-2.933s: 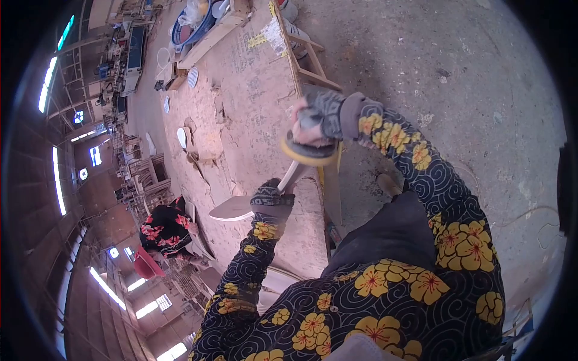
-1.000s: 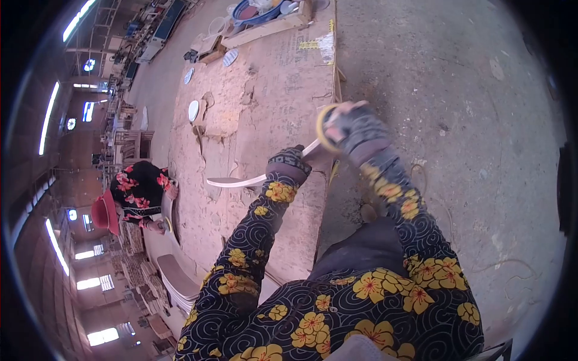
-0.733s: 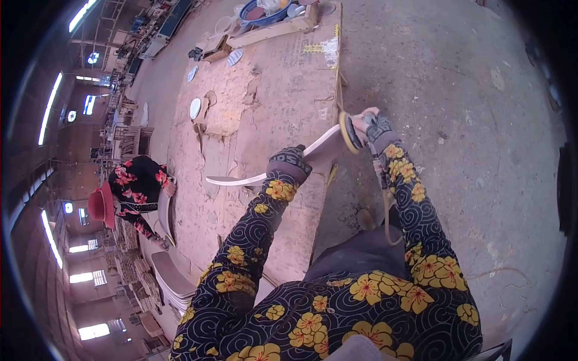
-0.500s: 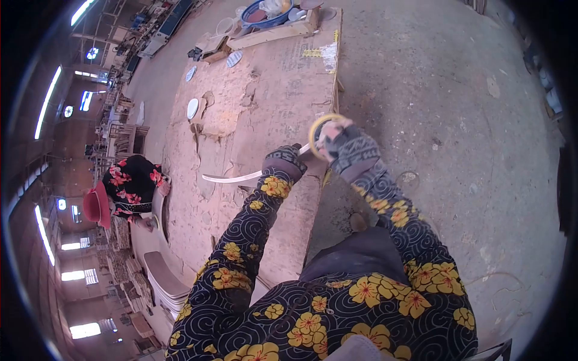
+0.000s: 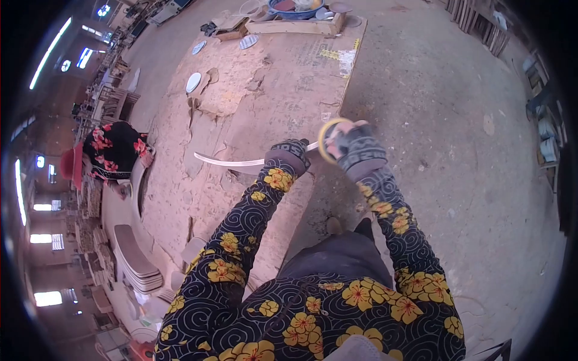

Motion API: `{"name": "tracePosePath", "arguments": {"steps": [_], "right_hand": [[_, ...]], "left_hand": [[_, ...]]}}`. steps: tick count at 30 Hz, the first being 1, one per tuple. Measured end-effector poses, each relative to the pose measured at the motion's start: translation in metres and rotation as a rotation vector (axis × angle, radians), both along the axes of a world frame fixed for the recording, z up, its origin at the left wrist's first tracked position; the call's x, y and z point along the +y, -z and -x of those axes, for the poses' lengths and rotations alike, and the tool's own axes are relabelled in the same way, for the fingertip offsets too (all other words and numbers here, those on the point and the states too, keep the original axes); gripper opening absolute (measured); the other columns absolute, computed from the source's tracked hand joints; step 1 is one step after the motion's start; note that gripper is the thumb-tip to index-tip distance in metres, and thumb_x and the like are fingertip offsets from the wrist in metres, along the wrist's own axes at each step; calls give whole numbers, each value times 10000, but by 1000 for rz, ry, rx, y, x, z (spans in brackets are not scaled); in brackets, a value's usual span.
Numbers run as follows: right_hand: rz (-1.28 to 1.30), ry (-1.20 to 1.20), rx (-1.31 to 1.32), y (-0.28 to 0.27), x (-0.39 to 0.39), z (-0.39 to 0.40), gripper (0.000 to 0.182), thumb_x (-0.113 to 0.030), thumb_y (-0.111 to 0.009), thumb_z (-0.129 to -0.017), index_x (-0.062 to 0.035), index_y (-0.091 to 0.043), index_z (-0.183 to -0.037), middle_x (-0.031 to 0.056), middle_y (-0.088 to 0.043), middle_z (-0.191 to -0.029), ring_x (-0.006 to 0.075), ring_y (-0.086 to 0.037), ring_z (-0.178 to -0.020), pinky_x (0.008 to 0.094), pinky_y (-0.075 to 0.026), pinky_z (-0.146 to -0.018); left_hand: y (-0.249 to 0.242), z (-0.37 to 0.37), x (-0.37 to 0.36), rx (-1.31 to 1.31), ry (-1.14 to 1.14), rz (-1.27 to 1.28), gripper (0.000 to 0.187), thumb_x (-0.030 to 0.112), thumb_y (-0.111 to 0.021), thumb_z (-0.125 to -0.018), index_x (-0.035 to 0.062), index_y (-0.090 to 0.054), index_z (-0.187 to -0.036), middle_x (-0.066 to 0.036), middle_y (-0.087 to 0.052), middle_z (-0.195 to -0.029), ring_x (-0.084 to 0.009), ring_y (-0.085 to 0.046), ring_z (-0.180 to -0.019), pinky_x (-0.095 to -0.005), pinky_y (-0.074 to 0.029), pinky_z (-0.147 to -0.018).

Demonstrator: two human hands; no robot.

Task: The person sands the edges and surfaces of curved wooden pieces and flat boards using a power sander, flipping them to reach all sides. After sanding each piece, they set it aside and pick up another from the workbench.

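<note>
My left hand [image 5: 290, 155], in a patterned fingerless glove, is closed on a thin curved wooden board [image 5: 232, 162] near the table edge. The board's pale edge faces up, and its long end curves away to the left over the table. My right hand [image 5: 356, 145], gloved the same way, grips a yellow ring [image 5: 324, 133] that looks like a roll of tape. The ring is right at the board's right end and blurred by motion. The fingers of my right hand partly hide it.
The worn table [image 5: 289, 90] carries pale round discs [image 5: 193, 82] and, farther off, a blue basin [image 5: 295, 12] beside a wooden tray [image 5: 295, 27]. A co-worker [image 5: 114, 150] bends over a curved panel at left. Curved boards [image 5: 137, 262] are stacked nearer me.
The view has shifted, so the table and co-worker appear farther left. My right hand and the yellow ring have moved slightly right and down; both hands keep their grips.
</note>
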State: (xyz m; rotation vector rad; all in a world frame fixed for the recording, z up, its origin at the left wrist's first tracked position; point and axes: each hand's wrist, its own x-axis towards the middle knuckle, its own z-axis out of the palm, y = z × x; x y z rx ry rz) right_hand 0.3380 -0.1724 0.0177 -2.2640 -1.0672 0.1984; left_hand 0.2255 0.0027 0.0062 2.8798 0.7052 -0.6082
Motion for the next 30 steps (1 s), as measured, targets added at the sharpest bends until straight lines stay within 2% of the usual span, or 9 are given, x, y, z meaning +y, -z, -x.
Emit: {"name": "tracePosePath", "arguments": {"steps": [5, 8, 9, 16, 19, 21, 24, 28, 30], "right_hand": [[-28, 6, -66, 13, 0, -29, 542, -401, -748, -805, -71, -594, -1206, 195, -610, -1146, 389, -627, -1066, 455, -509, -942], [-116, 195, 437, 64, -7, -76, 536, -438, -746, -803, -77, -598, -1171, 185, -621, -1120, 367, -600, -1091, 452, -482, -967], [-54, 194, 245, 59, -11, -74, 512, -448, -746, -806, -78, -611, -1133, 182, -633, -1087, 351, -594, -1096, 440, -466, -983], [41, -31, -23, 11, 0, -13, 540, -445, -776, -793, -153, -579, -1202, 174, -541, -1245, 387, -601, -1080, 466, -486, -954], [-111, 6, 114, 50, -2, -46, 515, -368, -821, -762, -147, -590, -1166, 150, -573, -1169, 331, -628, -1004, 442, -520, -895], [-314, 198, 436, 61, -2, -59, 452, -294, -810, -780, -103, -591, -1126, 124, -636, -1038, 272, -651, -942, 401, -533, -860], [-311, 197, 519, 60, -3, -67, 418, -255, -800, -789, -78, -591, -1105, 132, -658, -951, 253, -661, -897, 379, -536, -832], [37, -137, -191, 28, 18, -39, 546, -384, -773, -784, -89, -565, -1194, 209, -625, -1154, 342, -622, -1096, 447, -518, -919], [269, -206, -106, -22, 30, -12, 574, -449, -687, -833, -96, -560, -1268, 216, -584, -1260, 393, -571, -1181, 473, -494, -979]], "left_hand": [[-5, 4, 0, -11, -17, 69, 442, 339, -614, -890, 100, -613, -1261, -153, -677, -1198, -310, -646, -1136, -422, -518, -974], [-6, 8, -1, -27, -16, 88, 450, 339, -609, -898, 106, -602, -1283, -149, -666, -1234, -308, -636, -1162, -424, -513, -988], [-6, 8, 0, -20, 4, 89, 443, 333, -603, -904, 110, -603, -1286, -146, -662, -1247, -303, -633, -1171, -425, -512, -993], [-20, 9, 1, 29, -14, 151, 424, 298, -590, -912, 116, -601, -1295, -148, -658, -1262, -294, -631, -1182, -429, -507, -1007], [-21, 11, 1, 7, -21, 161, 420, 284, -590, -911, 118, -600, -1296, -138, -659, -1270, -291, -626, -1194, -428, -507, -1011], [-7, 11, 4, -31, -8, 142, 420, 274, -598, -906, 120, -600, -1297, -129, -660, -1273, -289, -623, -1200, -427, -508, -1011], [-2, 11, 5, -37, -16, 152, 424, 266, -603, -901, 119, -599, -1298, -122, -660, -1276, -289, -620, -1204, -424, -508, -1010], [-5, 13, 6, -30, -28, 170, 421, 263, -593, -897, 111, -604, -1289, -139, -669, -1246, -293, -633, -1181, -420, -514, -995], [1, 11, 7, -22, -11, 162, 412, 264, -588, -896, 103, -609, -1275, -149, -676, -1222, -297, -644, -1160, -418, -518, -987]]}}
